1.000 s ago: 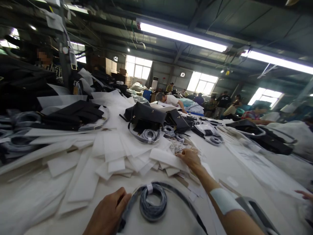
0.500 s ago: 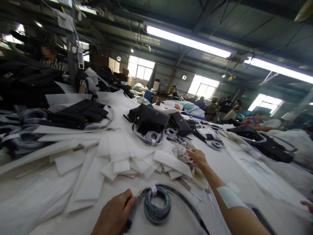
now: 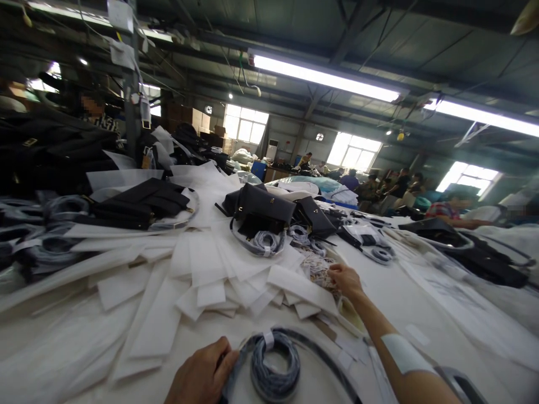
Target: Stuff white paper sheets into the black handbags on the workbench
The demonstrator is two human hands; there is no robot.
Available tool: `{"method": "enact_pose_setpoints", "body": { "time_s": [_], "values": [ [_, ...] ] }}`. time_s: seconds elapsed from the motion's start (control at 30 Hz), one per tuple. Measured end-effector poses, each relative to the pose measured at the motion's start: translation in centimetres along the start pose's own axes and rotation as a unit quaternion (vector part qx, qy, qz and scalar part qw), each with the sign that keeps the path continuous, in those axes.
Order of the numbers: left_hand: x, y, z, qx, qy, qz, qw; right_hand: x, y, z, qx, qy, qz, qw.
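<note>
Near the bottom centre, my left hand [image 3: 204,370] pinches one end of a dark strap [image 3: 320,350] in clear wrapping. A coiled dark cord [image 3: 275,365] with a white band lies inside the strap's curve. My right hand [image 3: 346,280] reaches out to a heap of thin whitish strings [image 3: 316,268], its fingers pressed together at the heap's edge; what they hold is too small to make out. A pale patch [image 3: 407,353] covers part of my right forearm. Just below the right wrist is a small yellowish dish [image 3: 351,315].
White foam sheets [image 3: 160,314] spread over the left and middle of the table. Behind them stand a black handbag [image 3: 265,205] and, to the left, stacked black bags [image 3: 138,205]. More bags [image 3: 475,247] lie at the right. Several people are in the background.
The view has shifted slightly, so the table's things appear a little lower and further right. My left hand still grips the strap, and my right hand remains at the string heap.
</note>
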State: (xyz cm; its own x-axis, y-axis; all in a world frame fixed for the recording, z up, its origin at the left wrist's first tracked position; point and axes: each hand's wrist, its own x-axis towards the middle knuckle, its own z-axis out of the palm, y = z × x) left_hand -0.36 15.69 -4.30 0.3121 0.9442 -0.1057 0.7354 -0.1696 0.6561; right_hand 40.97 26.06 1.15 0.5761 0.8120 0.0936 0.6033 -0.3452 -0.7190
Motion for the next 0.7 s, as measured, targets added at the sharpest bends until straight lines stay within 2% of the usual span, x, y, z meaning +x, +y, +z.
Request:
{"method": "enact_pose_setpoints", "body": {
  "time_s": [0.17, 0.3, 0.4, 0.57, 0.7],
  "values": [
    [0.1, 0.0, 0.0, -0.008, 0.0, 0.004, 1.0, 0.5, -2.3, -3.5, 0.158, 0.004, -0.016, 0.987],
    [0.0, 0.0, -0.2, -0.025, 0.047, 0.022, 0.998, 0.3, -5.8, -6.6, 0.237, -0.001, -0.046, 0.97],
    [0.1, -0.3, -0.2, -0.056, 0.078, 0.05, 0.994, -0.5, -8.3, -8.1, 0.262, -0.016, -0.054, 0.963],
    [0.2, -0.6, -0.3, -0.121, 0.111, 0.081, 0.983, -3.6, -11.2, -8.4, 0.263, -0.054, -0.055, 0.962],
    [-0.6, 0.3, -1.2, -0.235, 0.124, 0.116, 0.957, -8.5, -13.1, -7.4, 0.293, -0.123, -0.072, 0.945]
  ]
}}
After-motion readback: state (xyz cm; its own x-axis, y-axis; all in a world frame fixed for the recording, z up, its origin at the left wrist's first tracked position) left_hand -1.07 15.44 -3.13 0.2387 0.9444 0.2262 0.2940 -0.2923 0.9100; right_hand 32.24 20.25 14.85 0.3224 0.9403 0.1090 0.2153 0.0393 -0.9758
